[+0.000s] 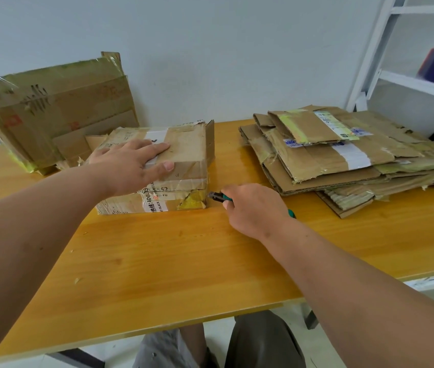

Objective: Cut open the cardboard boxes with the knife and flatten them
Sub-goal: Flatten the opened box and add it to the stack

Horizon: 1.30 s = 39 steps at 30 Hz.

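Brown taped cardboard box (157, 168) is sitting on the yellow wooden table (157, 261), slightly left of centre. The left hand (133, 163) is lying flat on the box's top with fingers straight, the thumb pressing against the near upper edge. The right hand (253, 208) is gripping a green-handled knife (219, 197), its tip pointing at the box's near right corner, just beside the yellow tape. A stack of flattened boxes (343, 160) is lying to the right. A larger crumpled box (51, 110) is leaning against the wall behind.
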### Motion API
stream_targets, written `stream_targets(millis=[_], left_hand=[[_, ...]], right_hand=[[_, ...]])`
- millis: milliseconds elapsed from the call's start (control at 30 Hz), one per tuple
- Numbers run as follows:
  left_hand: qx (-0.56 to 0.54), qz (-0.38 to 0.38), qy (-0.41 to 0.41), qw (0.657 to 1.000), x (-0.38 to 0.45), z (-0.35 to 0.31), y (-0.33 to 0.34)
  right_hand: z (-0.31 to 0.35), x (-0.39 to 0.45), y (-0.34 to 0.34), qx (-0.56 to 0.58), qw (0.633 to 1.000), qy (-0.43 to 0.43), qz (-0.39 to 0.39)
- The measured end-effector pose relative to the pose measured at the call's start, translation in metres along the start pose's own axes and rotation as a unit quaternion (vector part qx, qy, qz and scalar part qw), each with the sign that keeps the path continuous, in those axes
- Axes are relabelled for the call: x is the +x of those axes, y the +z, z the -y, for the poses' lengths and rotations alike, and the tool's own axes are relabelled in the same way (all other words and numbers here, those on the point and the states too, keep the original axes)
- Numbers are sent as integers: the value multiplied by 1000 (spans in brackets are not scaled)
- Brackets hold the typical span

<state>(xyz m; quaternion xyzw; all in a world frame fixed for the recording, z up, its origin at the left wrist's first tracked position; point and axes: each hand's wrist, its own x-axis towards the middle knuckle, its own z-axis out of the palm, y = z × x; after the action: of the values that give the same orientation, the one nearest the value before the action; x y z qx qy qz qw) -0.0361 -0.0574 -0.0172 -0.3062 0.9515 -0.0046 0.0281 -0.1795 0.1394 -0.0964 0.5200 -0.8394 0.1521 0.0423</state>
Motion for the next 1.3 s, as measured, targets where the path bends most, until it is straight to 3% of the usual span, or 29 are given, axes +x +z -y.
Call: stream_targets(millis=[367, 467, 567, 733, 800, 900, 933, 1133, 1300], left_hand=[[-17, 12, -3, 1000, -2, -1, -3], [-120, 33, -1, 992, -4, 2, -9], [-238, 76, -6, 968, -6, 13, -26], [-195, 77, -26, 977, -10, 28, -32], [-165, 61, -6, 984, -10, 24, -27], [-117, 38, 32, 992, -14, 18, -25], [-100, 30, 38, 994, -15, 18, -24], [-42, 51, 30, 997, -17, 15, -25], [-121, 88, 4, 989, -28, 21, -35]], right_hand=[[13, -6, -9, -123, 989, -53, 58], [10, -3, -8, -116, 991, -37, 60], [7, -6, -12, -45, 997, 27, 64], [6, -5, -20, 98, 986, 121, 67], [7, -1, -25, 221, 956, 186, 58], [15, -5, -38, 492, 822, 279, 65], [18, -8, -39, 532, 792, 290, 74], [36, -26, -22, 587, 748, 305, 58], [39, -29, -16, 613, 726, 312, 18]])
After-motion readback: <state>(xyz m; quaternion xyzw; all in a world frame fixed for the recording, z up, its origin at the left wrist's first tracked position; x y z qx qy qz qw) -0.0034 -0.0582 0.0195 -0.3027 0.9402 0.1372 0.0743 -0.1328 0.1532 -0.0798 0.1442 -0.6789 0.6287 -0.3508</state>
